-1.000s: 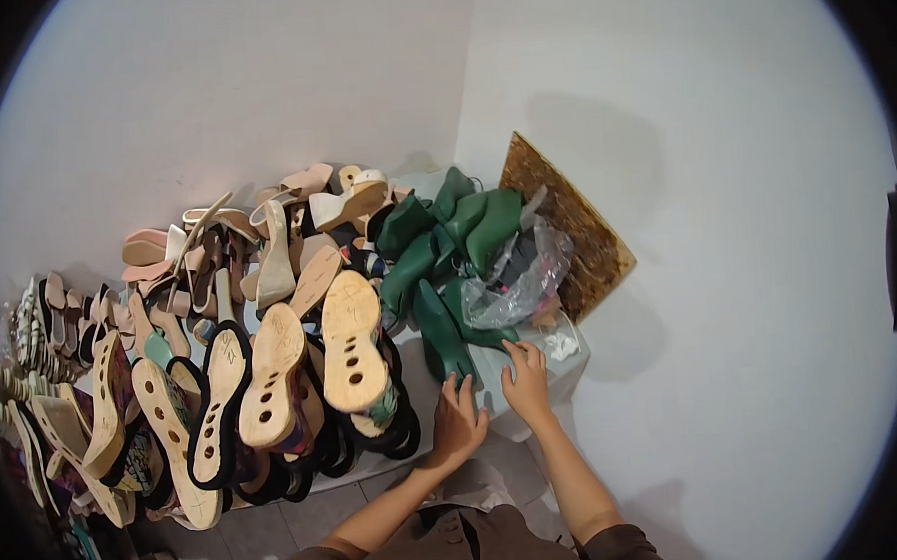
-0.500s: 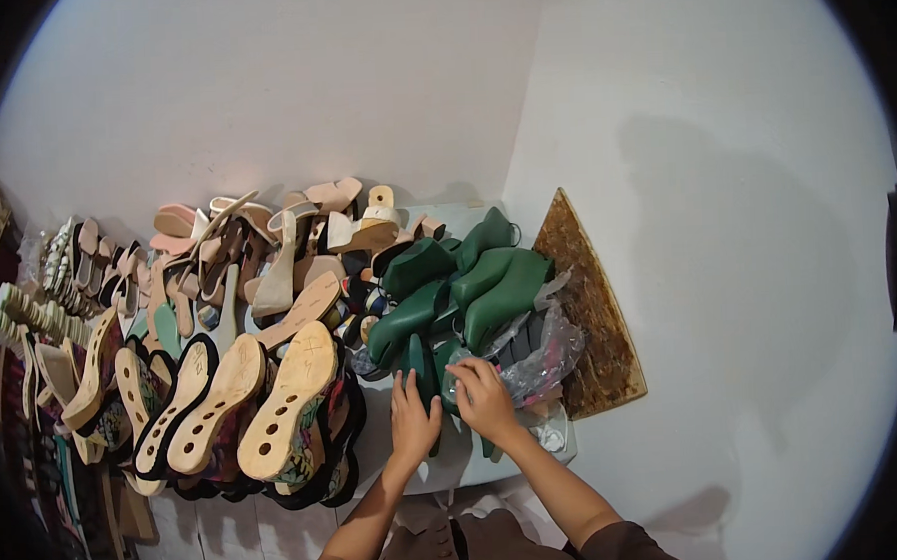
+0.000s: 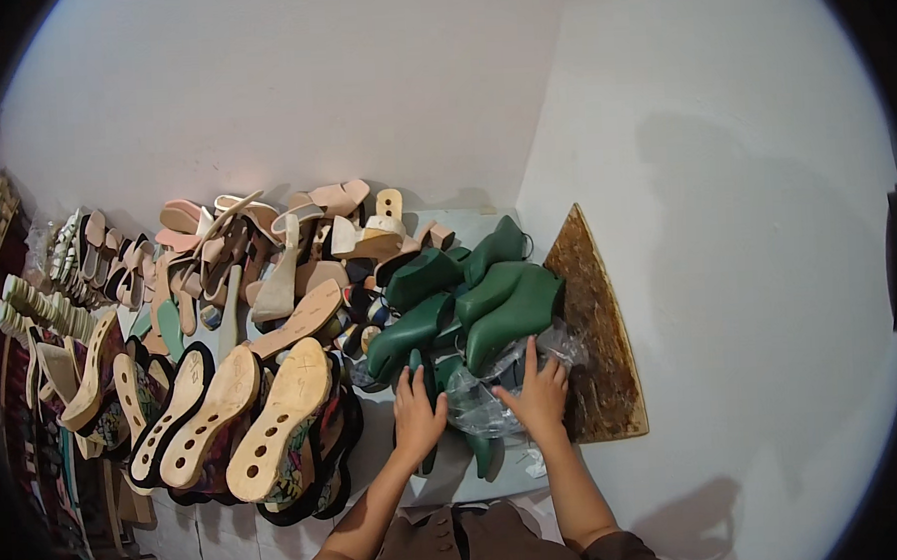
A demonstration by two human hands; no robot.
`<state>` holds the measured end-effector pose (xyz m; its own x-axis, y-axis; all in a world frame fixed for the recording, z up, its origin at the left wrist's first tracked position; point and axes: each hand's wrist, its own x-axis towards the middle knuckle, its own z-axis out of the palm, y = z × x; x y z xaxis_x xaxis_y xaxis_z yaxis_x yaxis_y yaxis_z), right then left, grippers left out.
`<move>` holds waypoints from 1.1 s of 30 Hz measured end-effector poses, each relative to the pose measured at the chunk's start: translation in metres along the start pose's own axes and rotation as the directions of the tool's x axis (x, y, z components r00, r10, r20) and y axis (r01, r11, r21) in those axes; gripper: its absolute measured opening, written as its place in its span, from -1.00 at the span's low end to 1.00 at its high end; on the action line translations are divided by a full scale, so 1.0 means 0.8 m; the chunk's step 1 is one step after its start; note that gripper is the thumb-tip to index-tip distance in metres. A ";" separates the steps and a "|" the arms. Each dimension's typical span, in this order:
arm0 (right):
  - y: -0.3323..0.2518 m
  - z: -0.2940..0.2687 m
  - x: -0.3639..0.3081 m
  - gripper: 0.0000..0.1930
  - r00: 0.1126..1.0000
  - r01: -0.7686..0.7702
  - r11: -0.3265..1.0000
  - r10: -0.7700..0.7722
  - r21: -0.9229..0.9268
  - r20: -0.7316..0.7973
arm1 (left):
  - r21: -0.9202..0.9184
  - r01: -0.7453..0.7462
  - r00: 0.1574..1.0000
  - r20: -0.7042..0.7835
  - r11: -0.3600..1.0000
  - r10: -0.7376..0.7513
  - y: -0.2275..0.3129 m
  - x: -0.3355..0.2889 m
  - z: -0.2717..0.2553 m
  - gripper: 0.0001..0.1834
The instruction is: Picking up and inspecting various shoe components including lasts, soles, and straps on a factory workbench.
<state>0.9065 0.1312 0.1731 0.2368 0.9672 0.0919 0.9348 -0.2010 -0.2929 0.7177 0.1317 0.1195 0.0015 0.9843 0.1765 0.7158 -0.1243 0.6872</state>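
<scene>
Several green shoe lasts [image 3: 510,322] lie heaped at the right end of the table. My left hand [image 3: 418,418] rests at the near side of the heap with its fingers stretched out, over a narrow green last [image 3: 429,375] that it partly hides. Just to the right, my right hand [image 3: 540,400] lies open, fingers spread, on a crumpled clear plastic bag [image 3: 479,399]. Dark things inside the bag are hard to make out. Another green last [image 3: 484,453] pokes out below the bag, between my forearms.
Wedge soles [image 3: 287,417] with round holes stand in a row at front left. Behind them sandals and heels [image 3: 288,272] are piled along the wall. A brown triangular board [image 3: 603,343] leans at the right wall. White stacked pieces [image 3: 59,307] lie far left.
My right hand has moved right, from beside the green lasts onto the plastic bag, and spread its fingers. The bag now spreads further left and nearer. My left hand has barely moved.
</scene>
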 end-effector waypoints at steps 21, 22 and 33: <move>-0.103 -0.055 0.197 -0.62 0.811 0.511 0.799 -0.570 0.316 0.131 | 0.067 0.104 0.945 -0.318 0.992 -0.077 0.000 0.181 -0.019 -0.47; -0.106 -0.038 0.220 -0.58 0.765 0.562 0.784 -0.614 0.264 0.194 | 0.068 0.095 0.945 -0.321 0.993 -0.068 -0.006 0.185 -0.014 -0.47; -0.157 0.076 0.315 -0.44 0.461 0.844 0.535 -0.767 0.048 0.447 | -0.075 0.178 0.962 -0.197 0.981 -0.190 -0.034 0.219 -0.003 -0.35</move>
<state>0.8324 0.4096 0.1751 -0.7260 0.6692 -0.1587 0.6871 0.7158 -0.1249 0.6968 0.3073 0.1334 -0.2723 0.9455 0.1784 0.6503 0.0442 0.7584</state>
